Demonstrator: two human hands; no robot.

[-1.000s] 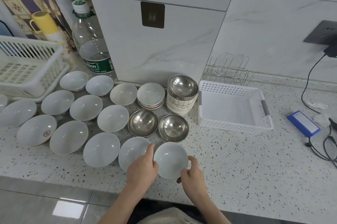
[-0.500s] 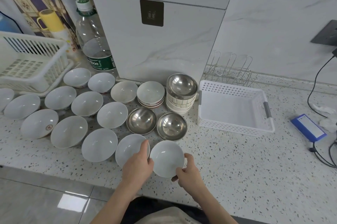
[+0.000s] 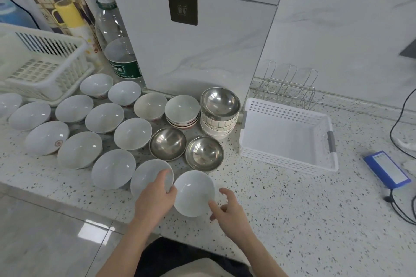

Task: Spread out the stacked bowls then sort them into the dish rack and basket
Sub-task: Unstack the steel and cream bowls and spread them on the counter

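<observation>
While L hand (image 3: pixel 155 198) grips white bowl (image 3: pixel 194 193) rim, R hand (image 3: pixel 229 211) loose-fingered beside it, grip released.

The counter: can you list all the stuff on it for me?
White bowls: thirteen, white, spread singly on the left.
Steel bowls: three, silver; two single, one topping a stack.
Bowl stacks: two, whitish, behind the single steel bowls.
Basket: one, white, right of the stacks.
Wire rack: one, silver, behind the basket.
Dish rack: one, cream, far left.
Bottle: one, clear, against the wall.
Blue device: one, far right.
Hands: left hand between the two nearest bowls; right hand touching the nearest bowl.
</observation>
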